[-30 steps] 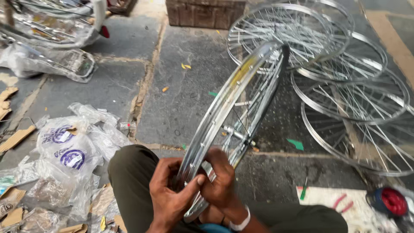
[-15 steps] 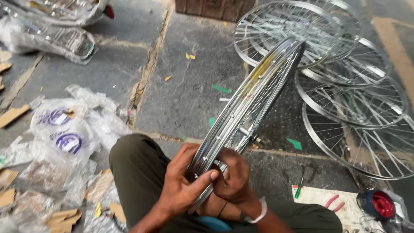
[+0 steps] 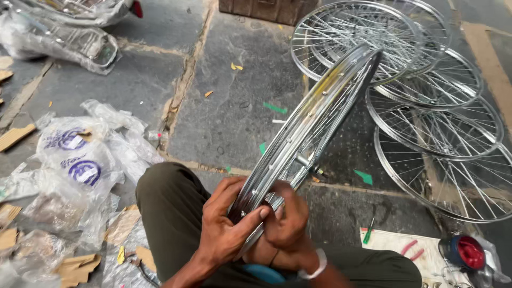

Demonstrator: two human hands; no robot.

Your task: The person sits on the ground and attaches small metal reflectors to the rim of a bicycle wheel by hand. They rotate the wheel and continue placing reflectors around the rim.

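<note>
Head view: left hand (image 3: pixel 226 224), right hand (image 3: pixel 285 221) grip shiny spoked steel rim (image 3: pixel 314 122).

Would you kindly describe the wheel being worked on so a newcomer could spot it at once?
Start at the stack of spoked wheels lying flat on the stone floor at upper right. Just left of them one shiny wheel stands on edge, slanting down to the person's lap. It alone is gripped by the left hand and right hand.
</note>
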